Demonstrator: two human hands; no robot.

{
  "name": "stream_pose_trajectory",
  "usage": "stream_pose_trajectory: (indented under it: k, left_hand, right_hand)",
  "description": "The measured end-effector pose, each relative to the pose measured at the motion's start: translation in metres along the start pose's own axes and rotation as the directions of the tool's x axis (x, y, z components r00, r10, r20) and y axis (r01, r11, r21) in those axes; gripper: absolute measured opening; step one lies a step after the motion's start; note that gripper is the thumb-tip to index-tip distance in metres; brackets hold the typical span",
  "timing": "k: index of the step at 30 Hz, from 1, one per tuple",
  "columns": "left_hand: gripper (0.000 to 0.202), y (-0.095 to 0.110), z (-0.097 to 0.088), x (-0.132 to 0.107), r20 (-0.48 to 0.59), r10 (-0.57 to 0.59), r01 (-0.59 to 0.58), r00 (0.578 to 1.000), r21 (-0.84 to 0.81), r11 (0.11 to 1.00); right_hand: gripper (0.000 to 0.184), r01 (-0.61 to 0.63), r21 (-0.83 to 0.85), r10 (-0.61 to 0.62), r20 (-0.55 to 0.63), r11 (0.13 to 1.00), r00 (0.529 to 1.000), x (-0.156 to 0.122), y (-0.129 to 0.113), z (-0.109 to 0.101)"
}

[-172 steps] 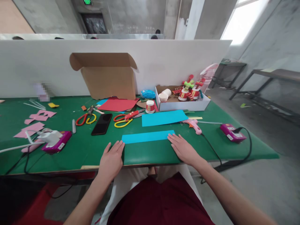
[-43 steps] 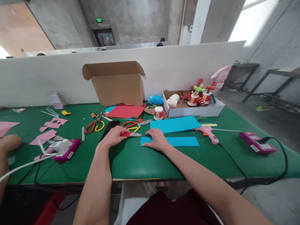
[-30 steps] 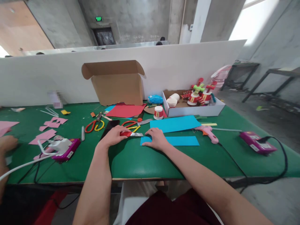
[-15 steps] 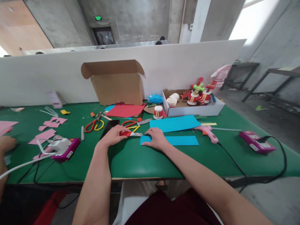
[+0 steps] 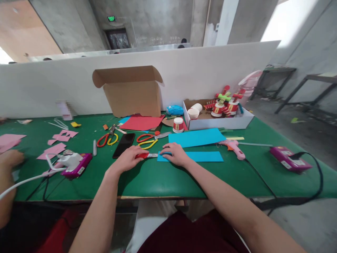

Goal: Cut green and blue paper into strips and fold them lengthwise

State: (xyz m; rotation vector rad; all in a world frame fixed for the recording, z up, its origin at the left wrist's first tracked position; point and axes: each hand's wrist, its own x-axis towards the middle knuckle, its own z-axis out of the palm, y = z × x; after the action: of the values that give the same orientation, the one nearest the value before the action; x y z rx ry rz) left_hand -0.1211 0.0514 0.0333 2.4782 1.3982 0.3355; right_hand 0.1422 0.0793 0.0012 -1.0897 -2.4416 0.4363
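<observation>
In my left hand (image 5: 129, 158) is a red-handled utility knife (image 5: 142, 155), the fingers closed round its handle. Its blade points right and lies close to the left end of a blue paper strip (image 5: 206, 156). My right hand (image 5: 176, 154) is on that left end, fingers bent over the paper, covering part of it; some blue shows between thumb and fingers. Just behind the strip is a wider blue paper sheet (image 5: 196, 137). A black phone (image 5: 123, 144) lies behind my left hand, and red-and-yellow-handled scissors (image 5: 147, 140) rest beyond the knife.
A pink glue gun (image 5: 235, 149) lies right of the strip, its cord trailing to the front edge. Behind stand a paper cup (image 5: 178, 125) and a white box (image 5: 219, 123) with cup crafts. Purple power strips (image 5: 288, 160) sit at both sides. Another person's hand (image 5: 12, 159) is at far left.
My left hand has shifted slightly down and left with the knife, uncovering more of the phone. The right hand's fingers have moved on the strip's end. The view has shifted a little.
</observation>
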Motion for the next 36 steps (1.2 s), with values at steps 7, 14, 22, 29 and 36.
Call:
stream_pose_trajectory:
  k: [7, 14, 22, 29, 36]
  left_hand:
    - [0.034, 0.013, 0.017, -0.017, -0.031, -0.033, 0.034, 0.999, 0.043, 0.998]
    - [0.043, 0.016, 0.021, -0.019, -0.023, -0.005, 0.007, 1.0, 0.06, 0.998]
    - [0.042, 0.015, 0.019, -0.018, -0.003, 0.037, -0.037, 0.999, 0.029, 0.999]
    - [0.043, 0.014, 0.019, -0.018, -0.011, 0.051, -0.051, 0.999, 0.023, 0.998]
    - [0.043, 0.016, 0.017, -0.018, 0.013, 0.037, -0.037, 0.999, 0.007, 0.999]
  right_hand:
    - [0.029, 0.08, -0.029, -0.078, 0.072, 0.996, 0.994, -0.003, 0.013, 0.0]
    - [0.031, 0.092, -0.079, -0.084, 0.106, 0.993, 0.991, -0.006, 0.014, 0.001]
    - [0.031, 0.085, -0.087, -0.076, 0.1, 0.993, 0.992, -0.005, 0.015, 0.003]
    - [0.031, 0.091, -0.101, -0.08, 0.108, 0.991, 0.991, -0.004, 0.015, 0.004]
    - [0.032, 0.092, -0.102, -0.08, 0.114, 0.991, 0.99, -0.004, 0.017, 0.005]
